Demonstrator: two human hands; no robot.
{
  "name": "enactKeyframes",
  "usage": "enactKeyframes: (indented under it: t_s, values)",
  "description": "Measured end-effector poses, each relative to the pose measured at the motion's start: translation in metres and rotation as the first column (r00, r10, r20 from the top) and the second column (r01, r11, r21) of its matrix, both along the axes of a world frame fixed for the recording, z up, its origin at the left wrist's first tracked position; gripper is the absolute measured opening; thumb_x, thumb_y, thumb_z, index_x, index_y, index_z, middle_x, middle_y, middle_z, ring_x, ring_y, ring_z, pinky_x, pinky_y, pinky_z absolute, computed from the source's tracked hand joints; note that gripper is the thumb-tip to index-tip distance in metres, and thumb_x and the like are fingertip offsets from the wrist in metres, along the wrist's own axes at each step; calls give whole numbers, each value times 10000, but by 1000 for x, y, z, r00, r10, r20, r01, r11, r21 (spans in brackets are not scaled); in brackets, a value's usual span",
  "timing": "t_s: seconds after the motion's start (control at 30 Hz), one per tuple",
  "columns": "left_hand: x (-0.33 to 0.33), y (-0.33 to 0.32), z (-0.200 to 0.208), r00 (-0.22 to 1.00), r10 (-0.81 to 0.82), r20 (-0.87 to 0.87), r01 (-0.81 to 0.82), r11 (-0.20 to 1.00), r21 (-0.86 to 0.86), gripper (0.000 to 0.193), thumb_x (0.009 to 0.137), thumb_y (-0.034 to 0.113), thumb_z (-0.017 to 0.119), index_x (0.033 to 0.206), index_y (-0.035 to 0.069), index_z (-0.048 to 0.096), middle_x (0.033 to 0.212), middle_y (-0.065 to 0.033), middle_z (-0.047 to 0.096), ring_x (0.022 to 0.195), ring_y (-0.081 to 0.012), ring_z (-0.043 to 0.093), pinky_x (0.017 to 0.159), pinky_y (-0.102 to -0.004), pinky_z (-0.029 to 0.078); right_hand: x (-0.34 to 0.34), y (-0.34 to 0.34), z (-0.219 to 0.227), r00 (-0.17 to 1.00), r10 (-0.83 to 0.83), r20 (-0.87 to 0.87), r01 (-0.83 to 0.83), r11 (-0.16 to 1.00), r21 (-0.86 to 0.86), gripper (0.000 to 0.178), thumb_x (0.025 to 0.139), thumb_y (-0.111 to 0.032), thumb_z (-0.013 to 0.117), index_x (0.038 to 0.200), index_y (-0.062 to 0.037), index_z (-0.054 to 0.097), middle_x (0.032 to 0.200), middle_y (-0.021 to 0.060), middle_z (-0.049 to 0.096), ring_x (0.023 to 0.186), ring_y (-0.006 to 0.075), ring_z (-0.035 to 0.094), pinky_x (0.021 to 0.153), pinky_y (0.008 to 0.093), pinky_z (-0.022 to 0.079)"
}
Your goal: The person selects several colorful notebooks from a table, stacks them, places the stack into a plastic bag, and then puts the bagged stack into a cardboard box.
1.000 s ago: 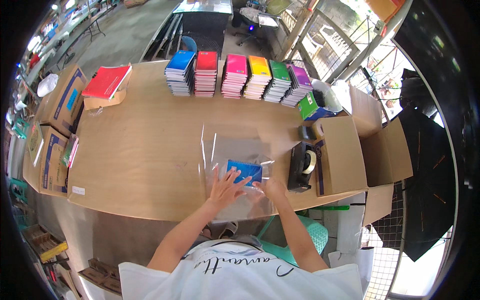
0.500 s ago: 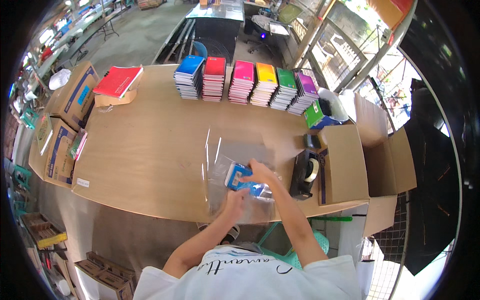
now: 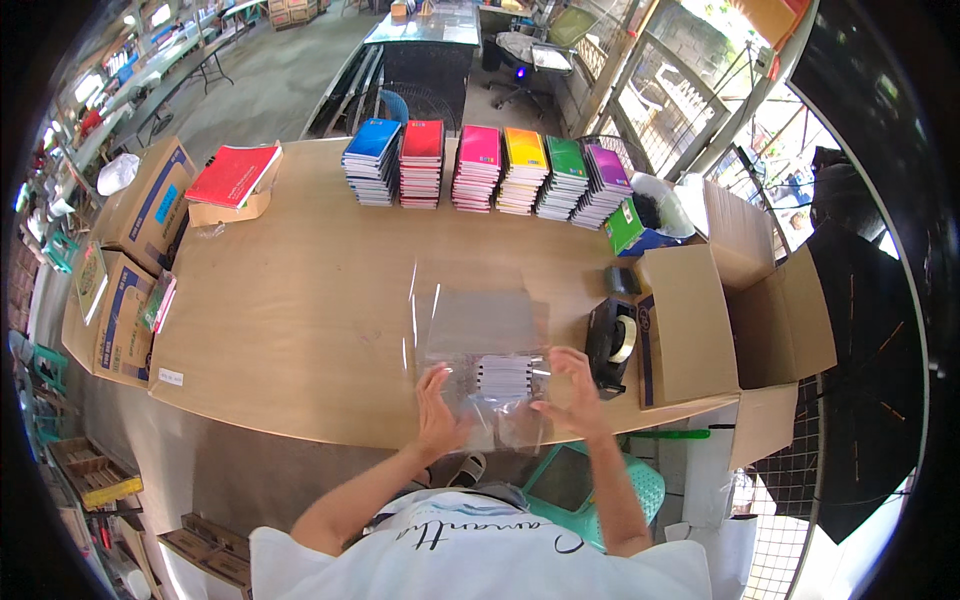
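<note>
A small stack of notebooks (image 3: 503, 376) stands before me on the table, white page edges and dark binding marks showing. Clear plastic film (image 3: 493, 425) surrounds its near side, and more clear plastic sheets (image 3: 482, 322) lie flat just beyond it. My left hand (image 3: 440, 412) is at the left edge of the film, fingers stretched upward and apart. On the stack's other side, my right hand (image 3: 574, 396) has its thumb and fingers spread close to the film. Whether either hand touches the plastic is hard to make out.
Across the table's far side stand notebook stacks, from blue (image 3: 372, 160) to purple (image 3: 603, 185). A tape dispenser (image 3: 608, 348) sits right of my hands, beside an open carton (image 3: 690, 325). Cartons (image 3: 125, 315) and red notebooks (image 3: 235, 176) occupy the left end. A green stool (image 3: 640, 480) is below.
My hands have moved apart to either side of the stack. The blue cover seen under them earlier no longer shows; page edges face up toward me now.
</note>
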State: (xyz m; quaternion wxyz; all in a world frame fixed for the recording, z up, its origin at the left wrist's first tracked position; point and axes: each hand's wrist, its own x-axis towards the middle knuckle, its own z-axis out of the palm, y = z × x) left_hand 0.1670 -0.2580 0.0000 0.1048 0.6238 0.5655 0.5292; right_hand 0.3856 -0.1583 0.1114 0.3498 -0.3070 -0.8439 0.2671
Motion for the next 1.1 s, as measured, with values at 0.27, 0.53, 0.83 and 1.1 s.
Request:
enactKeyframes:
  t_s: [0.27,0.53,0.83,1.1]
  values:
    - [-55,33,18,741,-493,-456,467,866,-177,796,618,1,631,1350,171,370,1415,-20,393,1371,-291,273,1115,-577,130,-18,57,21,688,451,568,-428,885,-185,135,720,-110,676,820,-90,588,1093,47,562,966,245,563,816,441,431]
    - [-50,60,70,478,-673,-565,481,738,-473,859,625,114,645,1371,434,367,1541,-27,143,1420,-344,107,1087,-634,122,-46,49,2,926,233,298,-302,930,210,524,690,-145,756,1164,-158,533,1075,52,578,1078,266,513,946,408,402]
    - [-21,30,37,895,-331,-300,328,943,-63,699,662,335,778,1289,364,470,1486,-102,226,1401,-402,123,1076,-648,48,-48,38,-67,910,-19,-415,-344,525,-778,1160,709,-24,781,1493,-232,-48,982,121,598,892,177,598,760,309,511]
    - [-11,27,77,969,-232,-84,218,965,-149,349,727,285,762,1013,168,600,1430,-188,251,1342,-412,238,1047,-662,130,-45,42,-68,923,-22,-385,-325,492,-807,1157,682,-39,805,1500,-209,4,930,72,592,879,162,584,782,314,493]
